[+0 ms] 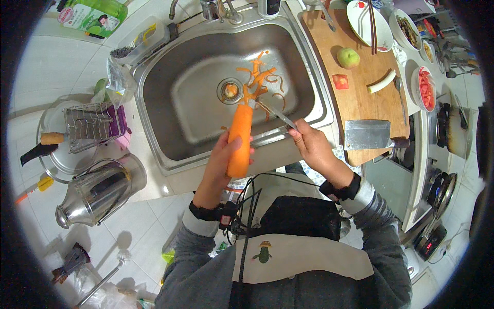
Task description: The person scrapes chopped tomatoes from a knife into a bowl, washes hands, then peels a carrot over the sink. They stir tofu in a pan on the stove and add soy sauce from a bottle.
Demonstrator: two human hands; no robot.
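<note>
A large, mostly peeled carrot (239, 149) slants over the near edge of the sink (170, 82), and my left hand (219, 160) is closed around its lower part. My right hand (316, 147) grips the handle of a metal peeler (278, 114), whose head lies at the carrot's far end. Orange peelings (263, 77) are scattered over the sink floor beyond the carrot. More orange scraps sit in the drain (230, 90).
Right of the sink, a wooden cutting board (360, 108) bears a cleaver (368, 135), a green fruit (348, 58), a red piece (340, 81), a pale stalk (382, 82) and a plate (362, 26). A wire rack (90, 123) and metal flask (103, 190) stand left.
</note>
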